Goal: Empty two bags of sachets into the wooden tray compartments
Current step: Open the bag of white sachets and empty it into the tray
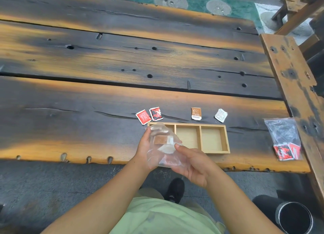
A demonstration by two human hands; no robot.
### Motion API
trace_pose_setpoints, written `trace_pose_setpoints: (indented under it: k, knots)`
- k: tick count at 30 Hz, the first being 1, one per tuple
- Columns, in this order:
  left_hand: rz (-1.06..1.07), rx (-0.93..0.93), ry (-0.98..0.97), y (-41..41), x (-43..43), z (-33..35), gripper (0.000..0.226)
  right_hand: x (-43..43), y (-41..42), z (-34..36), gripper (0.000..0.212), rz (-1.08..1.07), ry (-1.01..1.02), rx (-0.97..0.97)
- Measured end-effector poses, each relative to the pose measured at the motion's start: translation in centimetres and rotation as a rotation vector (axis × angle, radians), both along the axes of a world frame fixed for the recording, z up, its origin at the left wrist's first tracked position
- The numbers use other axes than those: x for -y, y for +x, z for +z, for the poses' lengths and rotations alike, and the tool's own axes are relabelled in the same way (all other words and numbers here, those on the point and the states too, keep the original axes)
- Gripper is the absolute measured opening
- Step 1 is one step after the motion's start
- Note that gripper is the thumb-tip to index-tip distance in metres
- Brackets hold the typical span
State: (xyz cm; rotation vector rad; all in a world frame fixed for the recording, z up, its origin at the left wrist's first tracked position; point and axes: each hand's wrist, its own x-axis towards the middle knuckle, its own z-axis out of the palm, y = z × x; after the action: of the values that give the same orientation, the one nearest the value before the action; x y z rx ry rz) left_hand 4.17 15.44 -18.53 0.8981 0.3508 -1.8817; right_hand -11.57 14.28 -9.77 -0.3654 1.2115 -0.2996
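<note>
Both hands are holding one clear bag (162, 146) over the tray's (226, 139) left end: the left hand (143, 146) is gripping its side, and the right hand (191, 163) is pinching it with thumb and fingers. Brown and white sachets are lying inside the bag. Four sachets (196, 113) are lying on the table (105, 97) at 12 o'clock of the tray. The second bag (284, 139) is lying at 3 o'clock.

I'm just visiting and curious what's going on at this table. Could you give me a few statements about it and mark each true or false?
1. Both hands hold a clear bag over the wooden tray. True.
2. The tray has five compartments. False: three.
3. Four loose sachets lie beyond the tray. True.
4. The middle and right compartments are full. False: both look empty.
5. A second bag with red sachets lies right of the tray. True.
</note>
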Motion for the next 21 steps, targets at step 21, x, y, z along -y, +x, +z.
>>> trace_pose_setpoints:
  k: [21]
  knots:
    - [0.021,0.021,-0.077,-0.5,-0.7,2.5,0.073,-0.4,-0.2,3.0,0.029,-0.02,-0.056,0.027]
